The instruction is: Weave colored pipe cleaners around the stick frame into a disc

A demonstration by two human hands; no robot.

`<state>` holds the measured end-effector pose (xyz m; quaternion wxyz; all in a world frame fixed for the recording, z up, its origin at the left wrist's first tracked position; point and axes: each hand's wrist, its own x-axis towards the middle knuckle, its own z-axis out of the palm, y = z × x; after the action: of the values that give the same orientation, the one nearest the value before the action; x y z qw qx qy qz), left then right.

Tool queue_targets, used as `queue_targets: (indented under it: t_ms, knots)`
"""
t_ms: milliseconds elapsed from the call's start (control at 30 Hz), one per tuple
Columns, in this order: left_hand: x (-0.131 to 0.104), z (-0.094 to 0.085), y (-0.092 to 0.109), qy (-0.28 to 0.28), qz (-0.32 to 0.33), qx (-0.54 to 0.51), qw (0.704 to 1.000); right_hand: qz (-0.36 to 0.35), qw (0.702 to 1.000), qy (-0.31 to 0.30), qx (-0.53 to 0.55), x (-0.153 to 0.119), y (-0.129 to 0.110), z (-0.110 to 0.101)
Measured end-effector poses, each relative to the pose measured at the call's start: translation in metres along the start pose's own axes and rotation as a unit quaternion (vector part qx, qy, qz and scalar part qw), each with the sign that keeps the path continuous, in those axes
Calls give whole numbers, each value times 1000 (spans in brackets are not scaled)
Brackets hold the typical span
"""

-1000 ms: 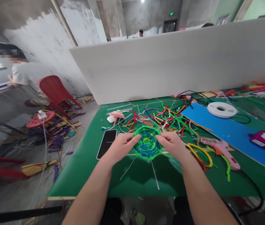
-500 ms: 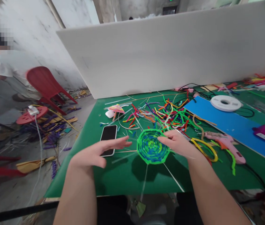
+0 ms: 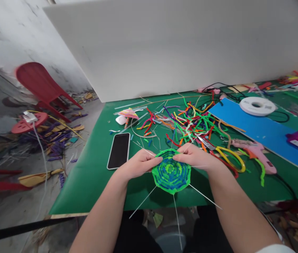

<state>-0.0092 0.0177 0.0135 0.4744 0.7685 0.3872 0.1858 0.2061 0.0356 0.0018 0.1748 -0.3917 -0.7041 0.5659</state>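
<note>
A round woven piece in green and blue (image 3: 171,174), with thin pale spokes sticking out of its rim, is held above the green table. My left hand (image 3: 144,162) pinches its upper left edge, thumb on the front. On the upper right edge, my right hand (image 3: 191,155) grips it the same way. Behind the hands lies a pile of colourful fuzzy stems (image 3: 199,123). A phone (image 3: 118,151) with a dark screen rests left of my left hand.
On the right are a pink glue gun (image 3: 256,153), a yellow loop, a blue board (image 3: 270,138), a white spool (image 3: 257,105) and a purple device. A white panel (image 3: 164,49) stands behind the green table (image 3: 85,189). Red chair (image 3: 40,84) and part of a person at left.
My left hand has moved right and closed on the woven piece, which has come slightly nearer and turned, its spokes pointing differently. The view has shifted a little.
</note>
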Motion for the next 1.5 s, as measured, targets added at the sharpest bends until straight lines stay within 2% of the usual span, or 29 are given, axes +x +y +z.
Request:
queue_targets:
  t_ms: [200, 400, 667, 867, 967, 1067, 1200, 1300, 1500]
  knots:
    - [2, 1, -3, 16, 23, 26, 999, -6, 1000, 5, -4, 0, -2, -1]
    - [5, 8, -6, 68, -7, 14, 998, -6, 999, -31, -6, 2, -3, 2]
    - [7, 10, -7, 45, 31, 31, 998, -13, 999, -38, 0, 3, -2, 2]
    - [9, 14, -7, 32, 16, -3, 999, -19, 999, -29, -34, 4, -3, 2]
    - [9, 14, -7, 6, 18, -4, 1000, -27, 999, -35, -9, 4, -3, 3]
    - [9, 12, -8, -3, -24, -58, 998, -37, 998, -43, 24, 5, -2, 5]
    - [10, 12, -12, 21, -70, -131, 989, -57, 998, -27, 11, 6, -1, 7]
    - [10, 11, -14, 29, -78, -144, 986, -62, 998, -14, 1, 7, 0, 7]
    - [10, 8, -11, 43, -81, -173, 981, -66, 997, 51, -4, 8, -2, 5]
